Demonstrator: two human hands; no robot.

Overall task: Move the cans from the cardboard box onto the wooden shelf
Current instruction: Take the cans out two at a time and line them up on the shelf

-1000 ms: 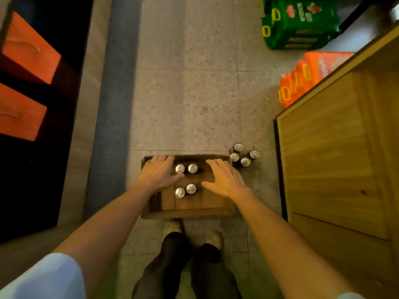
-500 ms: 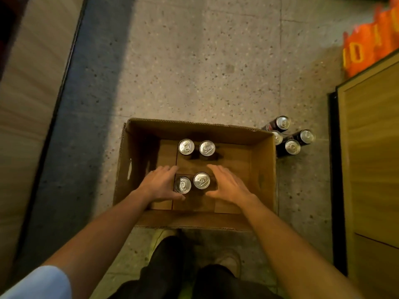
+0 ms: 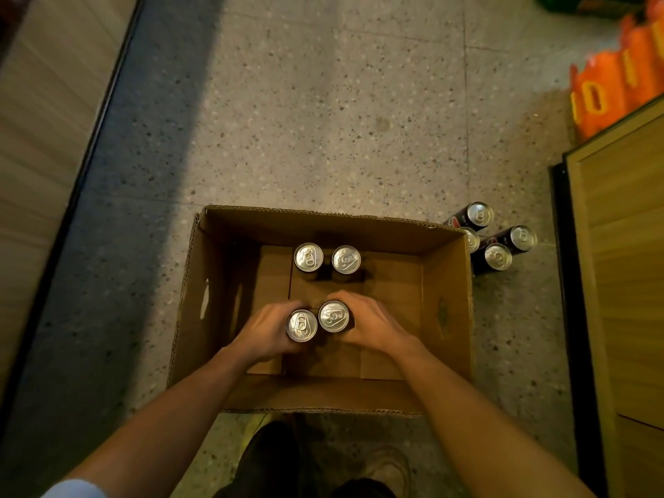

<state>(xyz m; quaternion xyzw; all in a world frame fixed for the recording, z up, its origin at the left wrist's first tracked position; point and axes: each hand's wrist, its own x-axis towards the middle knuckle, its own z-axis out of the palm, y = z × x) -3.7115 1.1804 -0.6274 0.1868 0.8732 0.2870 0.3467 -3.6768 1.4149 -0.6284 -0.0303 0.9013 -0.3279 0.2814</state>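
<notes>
An open cardboard box (image 3: 447, 310) stands on the floor in front of me. Upright inside it are dark cans with silver tops. Two cans (image 3: 308, 257) (image 3: 346, 259) stand side by side toward the back. My left hand (image 3: 266, 330) grips the near left can (image 3: 301, 325). My right hand (image 3: 370, 323) grips the near right can (image 3: 333, 316) beside it. The wooden shelf (image 3: 621, 267) rises at the right edge.
Several more dark cans (image 3: 497, 256) stand on the speckled floor between the box and the shelf. Orange packs (image 3: 611, 88) sit at the upper right. A wooden panel (image 3: 39, 120) runs along the left. My legs and shoes are below the box.
My hands moved from the box's far side to the two near cans and closed round them. The camera came lower and closer over the box.
</notes>
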